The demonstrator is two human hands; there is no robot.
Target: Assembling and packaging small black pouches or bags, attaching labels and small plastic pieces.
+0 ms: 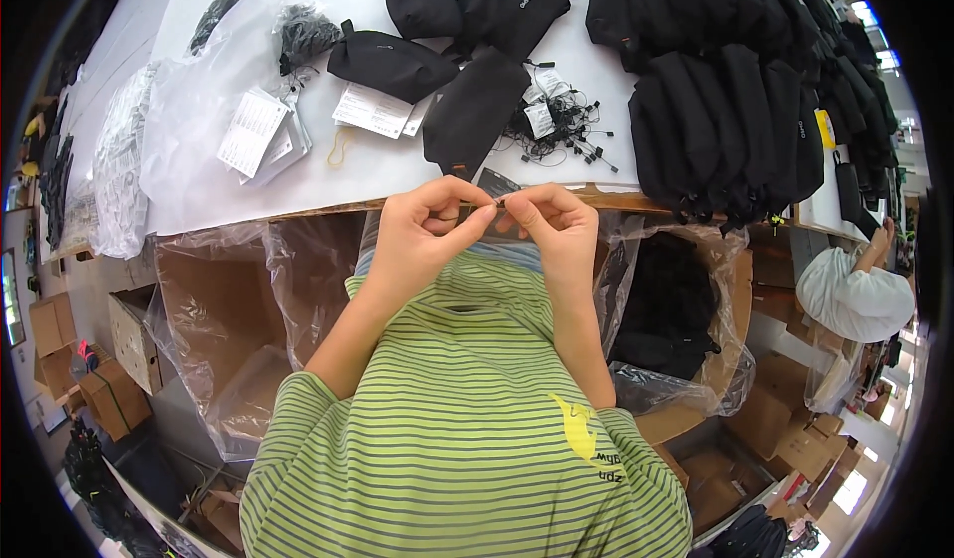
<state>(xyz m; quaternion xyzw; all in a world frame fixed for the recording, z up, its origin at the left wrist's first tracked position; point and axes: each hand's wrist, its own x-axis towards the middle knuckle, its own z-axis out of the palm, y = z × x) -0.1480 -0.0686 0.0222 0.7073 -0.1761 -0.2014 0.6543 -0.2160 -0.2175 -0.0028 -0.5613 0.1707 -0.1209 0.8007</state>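
Observation:
My left hand point(422, 228) and my right hand point(558, 222) meet at the table's front edge. The thumb and index finger of each are pinched together, tip to tip, around something too small to make out. Just beyond the fingertips lies a black fabric pouch point(469, 106), its near end close to my hands. A small dark flat piece point(495, 182) shows by the fingertips. Beside the pouch, to the right, is a tangle of black tag strings point(566, 126) with small white tags among them. White printed cards point(370, 108) are partly covered by another black pouch point(390, 65).
Black pouches stand in rows point(730, 126) at the right. Further left are a stack of white cards point(256, 133) and clear plastic bags point(199, 151). Below the edge stand plastic-lined cartons, one point(214, 310) left, another point(730, 310) right holding black items. A co-worker point(857, 290) is at far right.

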